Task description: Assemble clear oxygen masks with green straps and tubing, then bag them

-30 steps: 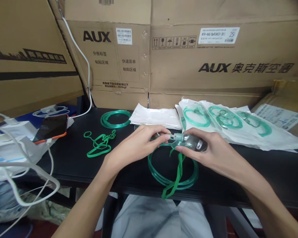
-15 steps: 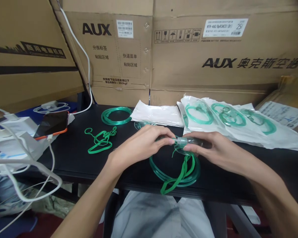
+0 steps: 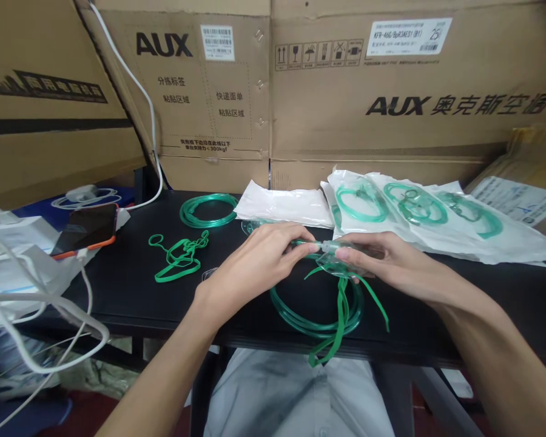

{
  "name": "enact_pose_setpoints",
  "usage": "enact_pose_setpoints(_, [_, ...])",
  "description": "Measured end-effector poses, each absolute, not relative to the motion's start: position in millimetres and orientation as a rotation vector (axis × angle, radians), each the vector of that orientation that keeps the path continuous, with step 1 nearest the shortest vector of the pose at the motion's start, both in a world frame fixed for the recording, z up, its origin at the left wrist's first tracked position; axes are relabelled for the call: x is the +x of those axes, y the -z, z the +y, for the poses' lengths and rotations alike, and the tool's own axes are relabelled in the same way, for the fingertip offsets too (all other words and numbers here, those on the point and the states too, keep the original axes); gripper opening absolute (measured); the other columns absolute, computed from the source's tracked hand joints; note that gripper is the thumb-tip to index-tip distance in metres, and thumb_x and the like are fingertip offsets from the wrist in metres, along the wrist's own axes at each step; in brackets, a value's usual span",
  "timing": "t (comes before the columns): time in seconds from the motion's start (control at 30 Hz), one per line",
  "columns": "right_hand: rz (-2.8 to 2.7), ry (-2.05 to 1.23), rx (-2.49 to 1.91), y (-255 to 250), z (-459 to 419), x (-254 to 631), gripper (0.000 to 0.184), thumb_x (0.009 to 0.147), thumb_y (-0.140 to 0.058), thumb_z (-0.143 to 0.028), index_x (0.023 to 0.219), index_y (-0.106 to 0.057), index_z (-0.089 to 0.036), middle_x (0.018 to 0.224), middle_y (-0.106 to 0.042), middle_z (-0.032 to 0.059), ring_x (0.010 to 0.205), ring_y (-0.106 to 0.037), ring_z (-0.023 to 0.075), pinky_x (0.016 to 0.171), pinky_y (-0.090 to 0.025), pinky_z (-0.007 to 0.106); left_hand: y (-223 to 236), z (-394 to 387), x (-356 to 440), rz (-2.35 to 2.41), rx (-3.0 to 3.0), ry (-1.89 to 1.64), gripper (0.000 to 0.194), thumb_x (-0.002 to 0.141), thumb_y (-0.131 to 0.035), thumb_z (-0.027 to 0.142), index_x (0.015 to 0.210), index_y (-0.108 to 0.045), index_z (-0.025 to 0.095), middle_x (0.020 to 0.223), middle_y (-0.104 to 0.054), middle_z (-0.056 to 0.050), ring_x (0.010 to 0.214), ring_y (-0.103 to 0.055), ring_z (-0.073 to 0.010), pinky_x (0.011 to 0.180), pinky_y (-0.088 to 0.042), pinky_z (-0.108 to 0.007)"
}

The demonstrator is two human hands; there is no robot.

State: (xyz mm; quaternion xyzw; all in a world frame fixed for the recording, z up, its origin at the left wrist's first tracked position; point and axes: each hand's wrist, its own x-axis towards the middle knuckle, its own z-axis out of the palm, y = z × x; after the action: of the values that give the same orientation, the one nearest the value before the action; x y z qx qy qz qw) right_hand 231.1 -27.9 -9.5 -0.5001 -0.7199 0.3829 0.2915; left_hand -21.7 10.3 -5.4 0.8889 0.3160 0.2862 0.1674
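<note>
A: What do the two hands have hold of?

B: The left hand (image 3: pixel 277 249) pinches the end of a green tube (image 3: pixel 306 243), thumb against fingers with hardly a gap. The right hand (image 3: pixel 382 258) is curled round a clear mask (image 3: pixel 334 264), its thumb pressed near the pale connector (image 3: pixel 331 246).

A: So where exactly is the mask?

B: In the right hand, above the front part of the black desk (image 3: pixel 131 297), roughly mid-view. The tube points straight at the connector and they meet, though I can't tell how far one sits inside the other.

A: And below that?

B: A coil of green tubing (image 3: pixel 318 331) lies on the desk under the hands. A flat green strap (image 3: pixel 343 303) hangs from the mask in front of it, its loop reaching the desk's near edge, and a loose strap end slants off to the right.

A: Anything left of the left hand?

B: A tangle of green elastic (image 3: pixel 178 276), with a second coil (image 3: pixel 209 224) behind it. Further left, a phone (image 3: pixel 91 226) in an orange case has a white cable plugged in.

A: Along the back?

B: A plain white packet (image 3: pixel 284 206), then overlapping clear-fronted packets (image 3: pixel 414 209) showing green tubing. Cardboard boxes (image 3: pixel 218 130) stand behind them, printed "AUX".
</note>
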Motion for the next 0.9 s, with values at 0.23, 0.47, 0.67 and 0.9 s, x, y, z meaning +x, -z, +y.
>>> enact_pose_setpoints(0.23, [-1.786, -0.810, -1.444, 12.0, -29.8, 222.3, 0.036, 0.090, -0.079, -0.057, 0.092, -0.078, -0.021, 0.071, -0.051, -0.0043, 0.066, -0.038, 0.0140, 0.058, -0.026, 0.029, 10.2, 12.0, -18.0, 0.992, 2.607, -0.902, 0.021, 0.111, -0.057, 0.034, 0.115, -0.074, 0.022, 0.117, -0.078, 0.000, 0.111, -0.070, -0.0206, 0.097, -0.044, -0.030])
enact_pose_setpoints(0.47, [-1.836, -0.824, -1.350, 8.1, -31.6, 223.1, 0.032, 0.092, -0.078, -0.053, 0.097, -0.081, -0.021, 0.074, -0.063, -0.0032, 0.065, -0.046, 0.0143, 0.058, -0.033, 0.028, 3.4, 11.2, -17.4, 0.929, 2.611, -0.987, 0.019, 0.105, -0.059, 0.017, 0.098, -0.077, 0.020, 0.099, -0.079, 0.002, 0.093, -0.070, -0.0158, 0.086, -0.044, -0.026])
enact_pose_setpoints(0.67, [-1.883, -0.527, -1.365, 9.4, -31.2, 221.3, 0.045, 0.088, -0.083, -0.055, 0.118, -0.083, -0.021, 0.113, -0.084, 0.0057, 0.106, -0.074, 0.0302, 0.088, -0.054, 0.036, 2.8, 10.8, -17.1, 0.948, 2.598, -0.937, 0.023, 0.102, -0.058, 0.013, 0.094, -0.078, 0.021, 0.094, -0.078, 0.003, 0.086, -0.066, -0.0150, 0.081, -0.042, -0.028])
enact_pose_setpoints(0.9, [-2.025, -0.263, -1.164, 10.4, -28.3, 215.6, 0.029, 0.094, -0.082, -0.043, 0.115, -0.082, -0.023, 0.116, -0.084, 0.0019, 0.107, -0.076, 0.0238, 0.094, -0.053, 0.031, -0.7, 10.2, -22.5, 0.971, 2.523, -0.853, 0.022, 0.104, -0.058, 0.020, 0.093, -0.077, 0.023, 0.086, -0.075, 0.006, 0.079, -0.063, -0.0129, 0.075, -0.041, -0.027])
